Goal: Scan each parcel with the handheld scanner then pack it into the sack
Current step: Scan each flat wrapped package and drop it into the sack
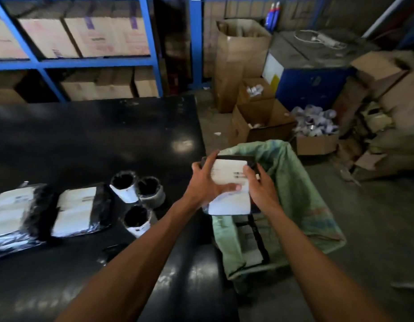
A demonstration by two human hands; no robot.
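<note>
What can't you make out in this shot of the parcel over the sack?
Head view only:
- Parcel label: print blurred.
- Both hands cover the parcel's sides.
- Sack contents: mostly hidden by parcel and folds.
- Scanner: a dark shape by the left forearm, too dim to confirm.

I am watching through one wide-angle head camera, looking forward and down from close above the grip; the table is lying left of it, shelving standing beyond.
</note>
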